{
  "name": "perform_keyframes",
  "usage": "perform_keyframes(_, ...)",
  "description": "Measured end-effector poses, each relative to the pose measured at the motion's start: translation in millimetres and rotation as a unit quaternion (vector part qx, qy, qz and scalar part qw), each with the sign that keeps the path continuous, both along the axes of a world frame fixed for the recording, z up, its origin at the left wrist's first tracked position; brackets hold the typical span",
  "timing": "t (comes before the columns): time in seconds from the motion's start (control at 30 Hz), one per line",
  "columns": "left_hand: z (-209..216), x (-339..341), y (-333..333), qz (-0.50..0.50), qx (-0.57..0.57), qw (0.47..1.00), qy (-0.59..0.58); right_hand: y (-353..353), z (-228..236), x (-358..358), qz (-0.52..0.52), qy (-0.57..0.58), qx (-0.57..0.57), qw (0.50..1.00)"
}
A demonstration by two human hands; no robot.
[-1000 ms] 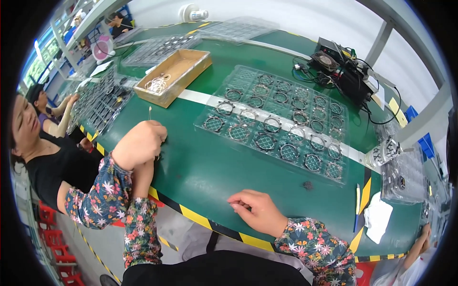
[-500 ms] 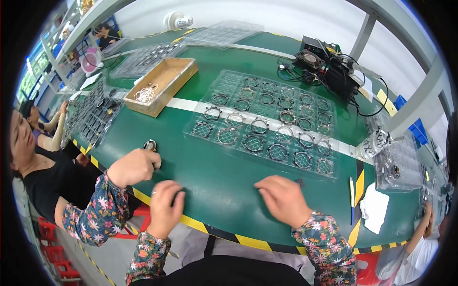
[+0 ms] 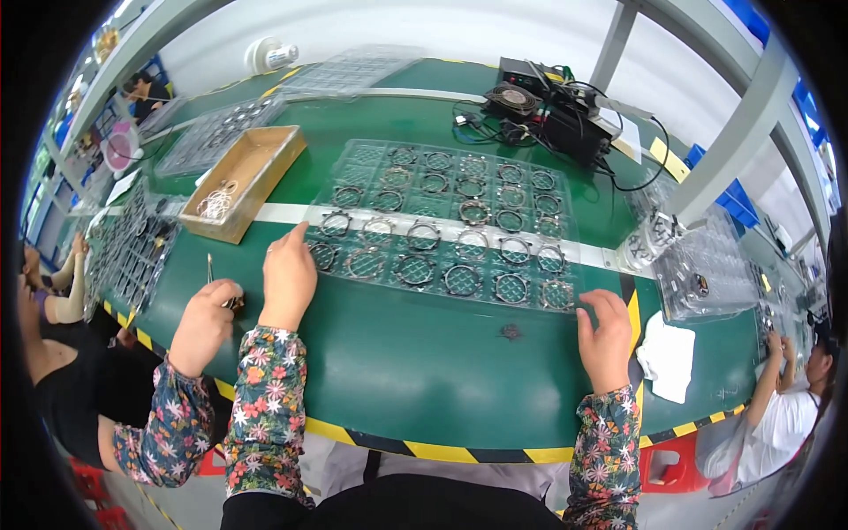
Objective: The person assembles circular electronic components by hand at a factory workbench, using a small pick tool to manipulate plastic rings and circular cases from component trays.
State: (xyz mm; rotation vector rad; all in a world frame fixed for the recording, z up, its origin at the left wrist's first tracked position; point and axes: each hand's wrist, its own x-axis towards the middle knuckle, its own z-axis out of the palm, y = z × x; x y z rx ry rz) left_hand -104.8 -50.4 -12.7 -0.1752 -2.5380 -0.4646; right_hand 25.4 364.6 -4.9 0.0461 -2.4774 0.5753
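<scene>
My left hand (image 3: 290, 276) reaches forward with its fingers stretched toward the near left edge of a clear plastic tray (image 3: 349, 152); whether the fingertips touch it is unclear. Several round watch cases (image 3: 462, 280) lie in the tray's compartments. By the tray's near right corner is my right hand (image 3: 607, 340), its curved fingers and thumb apart with nothing visible in them. A small heap of dark parts (image 3: 511, 332) lies on the green table between my hands. To my left, a co-worker's hand (image 3: 201, 329) holds a watch case (image 3: 234, 300) and a thin tool (image 3: 210, 268).
A wooden box (image 3: 256, 168) with white rings stands at the far left. Black electrical equipment (image 3: 565, 124) with cables is at the back right. On the right are a white cup (image 3: 645, 243), stacked clear trays (image 3: 702, 278) and a white cloth (image 3: 669, 358).
My left hand has moved forward to the tray's left side, my right hand outward to the right. The view has turned right. The blue-and-white pen-like tool is no longer visible.
</scene>
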Motion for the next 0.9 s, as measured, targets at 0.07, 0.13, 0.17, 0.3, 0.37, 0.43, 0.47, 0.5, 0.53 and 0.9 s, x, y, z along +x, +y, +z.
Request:
perform_keyframes(0.07,-4,-3,-10,-0.001,0.019,1.000,-0.002,8,0,4,-0.022,0.001,0.011,1.000)
perform_keyframes(0.13,-11,-6,-21,-0.003,0.099,0.995,-0.008,16,0,9,-0.072,0.002,0.022,0.997)
perform_keyframes(0.17,-17,-10,-22,-0.014,0.121,0.993,-0.006,21,-1,13,-0.095,0.002,0.056,0.994)
perform_keyframes(0.3,-20,-10,-29,-0.043,0.176,0.983,-0.031,10,1,29,-0.147,-0.020,0.065,0.987)
perform_keyframes(0.37,-18,-9,-31,-0.054,0.167,0.983,-0.046,1,0,35,-0.180,-0.034,0.094,0.979)
perform_keyframes(0.43,-13,-6,-31,-0.061,0.181,0.979,-0.064,-2,-2,41,-0.202,-0.067,0.079,0.974)
perform_keyframes(0.47,-12,-5,-30,-0.067,0.195,0.975,-0.080,-3,-2,43,-0.222,-0.098,0.062,0.968)
perform_keyframes(0.5,-13,-6,-31,-0.071,0.198,0.974,-0.083,-3,-1,44,-0.226,-0.100,0.065,0.967)
perform_keyframes(0.53,-12,-5,-32,-0.074,0.198,0.974,-0.085,-5,0,43,-0.227,-0.108,0.073,0.965)
perform_keyframes(0.9,-17,-8,-42,-0.089,0.237,0.964,-0.078,-8,-2,43,-0.235,-0.125,0.074,0.961)
